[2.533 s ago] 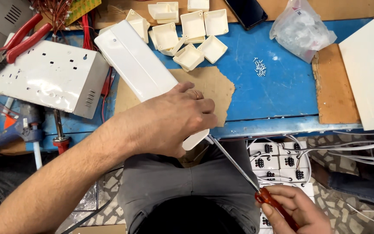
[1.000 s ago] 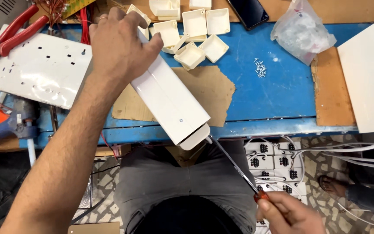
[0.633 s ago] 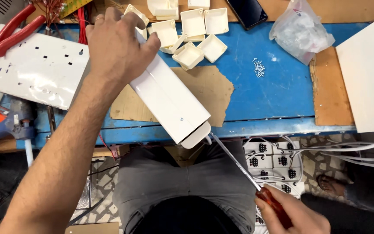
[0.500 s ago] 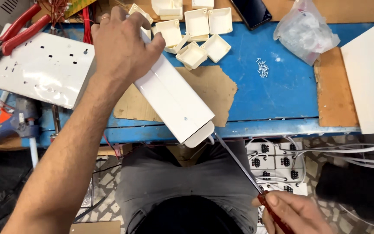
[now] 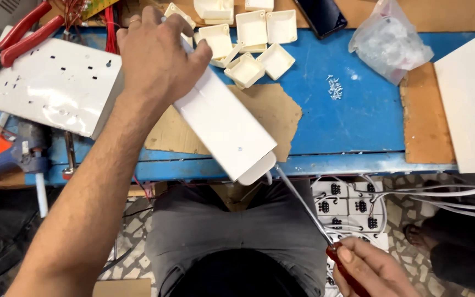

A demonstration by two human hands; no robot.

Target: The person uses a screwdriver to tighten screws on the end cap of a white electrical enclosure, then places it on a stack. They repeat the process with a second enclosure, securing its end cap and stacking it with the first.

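Observation:
My left hand [image 5: 158, 58] grips the far end of a long white plastic casing [image 5: 224, 126] that lies slantwise across the blue workbench [image 5: 353, 115]. The casing's near end hangs over the bench's front edge. My right hand [image 5: 366, 269] is low at the right, closed on the red handle of a long screwdriver [image 5: 303, 206]. The metal shaft runs up and left, and its tip meets the casing's near end cap [image 5: 257, 168]. A small heap of screws [image 5: 333, 87] lies on the bench to the right.
Several small white open boxes [image 5: 254, 38] sit at the back. A white drilled panel [image 5: 45, 88] and red pliers [image 5: 20, 36] lie at the left; another white panel [image 5: 474, 99] lies at the right. A plastic bag [image 5: 388, 41], brown cardboard [image 5: 270, 110] and a white wired switch board [image 5: 347, 206] are nearby.
My left hand has moved from the casing's near end to its far end. The casing has slid slightly toward me. The screwdriver stays at the near end cap.

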